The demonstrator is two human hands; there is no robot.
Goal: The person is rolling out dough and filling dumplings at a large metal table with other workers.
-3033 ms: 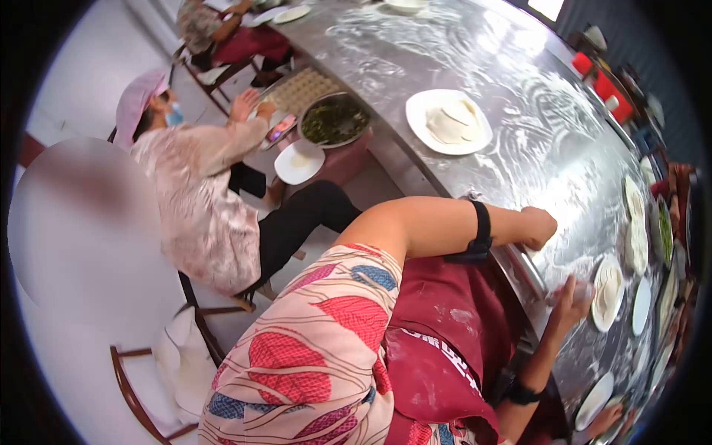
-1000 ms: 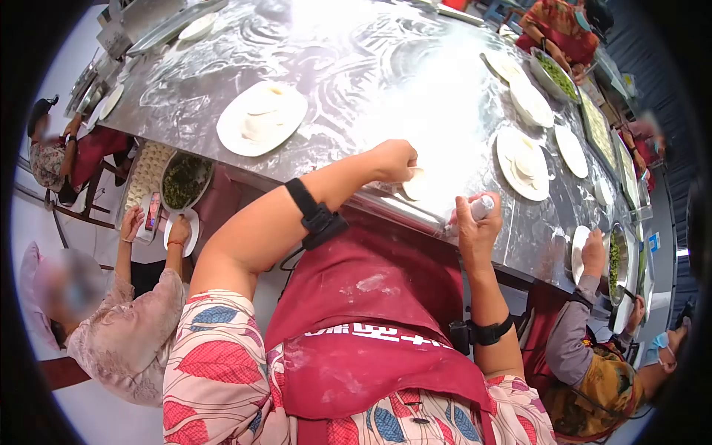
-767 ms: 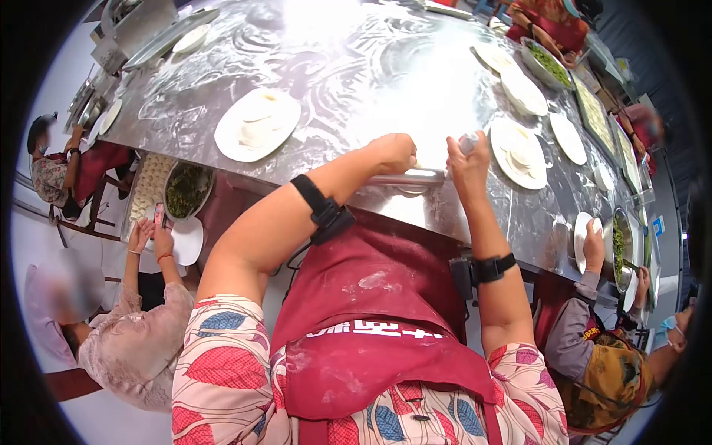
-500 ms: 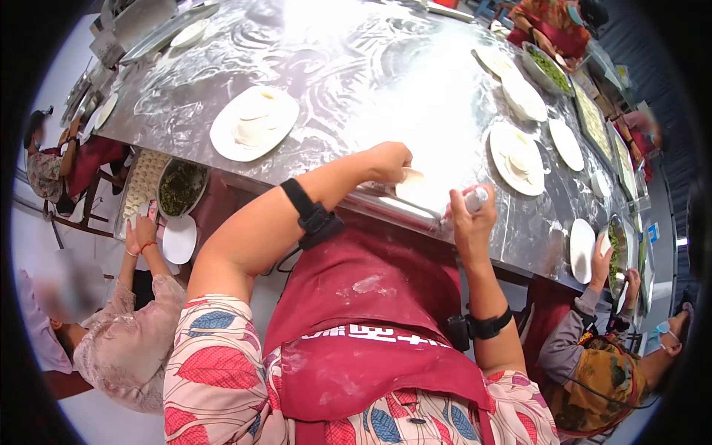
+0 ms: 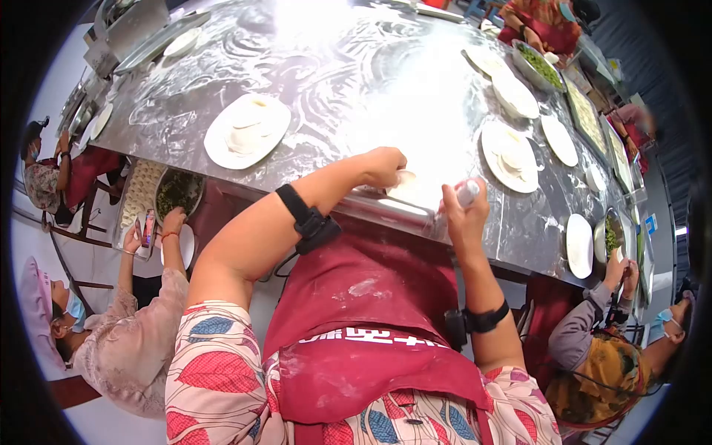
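Near the front edge of the steel table, my left hand [image 5: 386,167] is closed on the edge of a thin round dough wrapper [image 5: 404,187], which lies on the floured surface. To its right, my right hand [image 5: 466,215] is wrapped round a rolling pin [image 5: 469,193], whose pale end sticks out above the fist. Fingers cover most of the pin. A plate of stacked dough wrappers [image 5: 512,157] is beyond my right hand, and another stack on a white plate [image 5: 248,132] lies to the left.
The floured steel table [image 5: 348,111] spreads ahead. More white plates [image 5: 558,141] and a bowl of green filling [image 5: 538,68] are at right. On the left, a person's hand [image 5: 174,220] is by a filling bowl [image 5: 178,194] and a dumpling tray [image 5: 141,189]. Another person works at right.
My hands stay close to the same spots, with the wrapper and rolling pin still held. The person on the left has moved one hand to the filling bowl and shows a phone in the other.
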